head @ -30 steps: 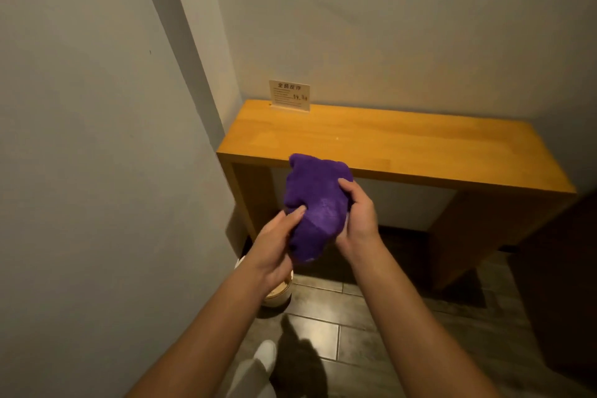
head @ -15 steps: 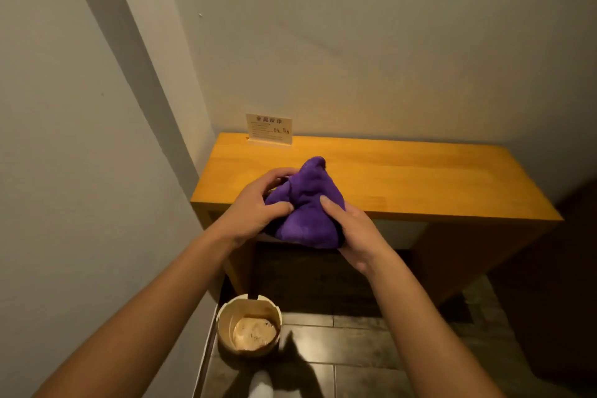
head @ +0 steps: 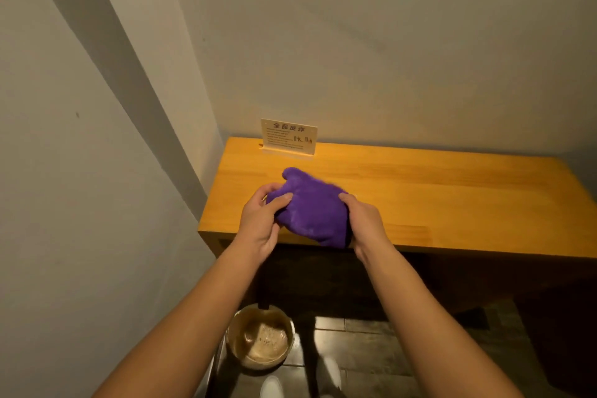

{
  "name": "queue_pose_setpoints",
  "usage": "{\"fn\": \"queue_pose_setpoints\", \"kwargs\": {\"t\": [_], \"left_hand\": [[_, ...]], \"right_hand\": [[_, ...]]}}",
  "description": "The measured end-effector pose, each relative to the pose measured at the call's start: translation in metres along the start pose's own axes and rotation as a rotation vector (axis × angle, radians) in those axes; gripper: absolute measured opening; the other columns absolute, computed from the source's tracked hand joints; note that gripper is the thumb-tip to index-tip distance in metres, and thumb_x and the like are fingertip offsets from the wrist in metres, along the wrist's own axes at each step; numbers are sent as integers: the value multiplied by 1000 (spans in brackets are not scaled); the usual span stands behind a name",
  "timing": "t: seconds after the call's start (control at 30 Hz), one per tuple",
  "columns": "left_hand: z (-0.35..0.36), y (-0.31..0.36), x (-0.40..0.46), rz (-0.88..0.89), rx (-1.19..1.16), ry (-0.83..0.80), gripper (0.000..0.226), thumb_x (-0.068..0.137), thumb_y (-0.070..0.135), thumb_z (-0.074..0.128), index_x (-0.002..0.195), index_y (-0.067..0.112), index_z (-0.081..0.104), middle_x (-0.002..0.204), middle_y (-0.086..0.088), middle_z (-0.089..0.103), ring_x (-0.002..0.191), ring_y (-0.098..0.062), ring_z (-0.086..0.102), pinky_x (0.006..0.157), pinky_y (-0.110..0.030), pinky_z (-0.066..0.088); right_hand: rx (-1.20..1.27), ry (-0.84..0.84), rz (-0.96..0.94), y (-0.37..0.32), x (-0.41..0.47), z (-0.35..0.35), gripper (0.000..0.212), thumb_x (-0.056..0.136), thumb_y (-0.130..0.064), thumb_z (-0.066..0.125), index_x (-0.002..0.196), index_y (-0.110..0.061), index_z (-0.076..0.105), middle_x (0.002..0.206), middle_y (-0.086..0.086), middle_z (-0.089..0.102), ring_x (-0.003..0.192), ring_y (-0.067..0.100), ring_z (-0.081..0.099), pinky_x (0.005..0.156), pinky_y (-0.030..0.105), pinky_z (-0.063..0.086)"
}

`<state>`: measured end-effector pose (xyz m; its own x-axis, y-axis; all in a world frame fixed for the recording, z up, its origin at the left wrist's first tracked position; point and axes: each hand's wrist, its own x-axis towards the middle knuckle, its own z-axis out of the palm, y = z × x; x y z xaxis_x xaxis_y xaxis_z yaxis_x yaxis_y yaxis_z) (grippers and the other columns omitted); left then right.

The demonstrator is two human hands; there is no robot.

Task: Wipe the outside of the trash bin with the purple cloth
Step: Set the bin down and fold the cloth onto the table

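I hold the bunched purple cloth (head: pixel 311 208) in both hands, over the front left part of the wooden table. My left hand (head: pixel 260 224) pinches its left edge, my right hand (head: pixel 363 223) grips its right side. The small round trash bin (head: pixel 261 338) stands on the floor far below my hands, by the left wall, between my forearms. It is open at the top, with crumpled paper inside. Neither hand nor the cloth touches the bin.
The orange wooden table (head: pixel 420 191) stands against the back wall, with a small sign card (head: pixel 288 138) at its rear left. A grey wall (head: pixel 80 203) closes the left side. Dark floor tiles (head: pixel 371 352) lie under the table; my white shoes (head: pixel 273 388) show at the bottom edge.
My hands have reshaped the cloth from a tall bunch into a flatter, wider wad over the table edge. The view has tilted down, and the bin now shows between my forearms.
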<state>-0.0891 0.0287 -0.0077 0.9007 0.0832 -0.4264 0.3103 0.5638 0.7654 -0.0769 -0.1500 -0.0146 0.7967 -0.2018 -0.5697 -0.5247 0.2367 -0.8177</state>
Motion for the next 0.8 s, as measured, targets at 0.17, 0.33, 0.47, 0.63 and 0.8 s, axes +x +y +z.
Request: {"fn": "queue_pose_setpoints", "kwargs": {"t": [0.17, 0.33, 0.47, 0.63, 0.8], "left_hand": [[2, -16, 38, -27, -319, 35, 30, 88, -8, 67, 111, 10, 59, 117, -20, 70, 104, -28, 70, 80, -37, 61], [-4, -16, 59, -23, -383, 63, 49, 79, -1, 75, 124, 12, 60, 120, -19, 73, 110, -30, 72, 95, -45, 58], [-8, -23, 69, 41, -68, 293, 22, 92, -1, 69, 106, 15, 60, 113, -18, 70, 97, -26, 73, 77, -36, 62], [-21, -39, 73, 329, 1075, 551, 28, 90, 32, 75, 109, 24, 57, 102, -4, 64, 105, -27, 59, 74, -32, 47], [-25, -29, 68, 332, 1499, 519, 60, 88, 51, 71, 133, 16, 55, 125, -9, 63, 120, -30, 53, 96, -46, 43]], "right_hand": [[-113, -193, -104, -14, 51, 3, 32, 92, -32, 79, 116, -17, 66, 111, 5, 74, 98, 18, 71, 75, 31, 53], [-275, -639, 41, -16, 81, 0, 53, 84, -45, 87, 126, -17, 71, 113, 5, 82, 100, 20, 79, 75, 30, 62], [-462, -429, -8, -14, 109, 2, 58, 76, -48, 92, 118, -16, 68, 99, 2, 81, 86, 18, 80, 66, 27, 61], [-1145, -97, -527, 4, 122, 0, 59, 77, -76, 72, 108, -27, 64, 93, -12, 65, 86, 13, 61, 64, 32, 50], [-1262, -59, -634, -8, 113, -9, 74, 82, -74, 70, 134, -22, 62, 134, 1, 62, 124, 23, 55, 99, 42, 52]]}}
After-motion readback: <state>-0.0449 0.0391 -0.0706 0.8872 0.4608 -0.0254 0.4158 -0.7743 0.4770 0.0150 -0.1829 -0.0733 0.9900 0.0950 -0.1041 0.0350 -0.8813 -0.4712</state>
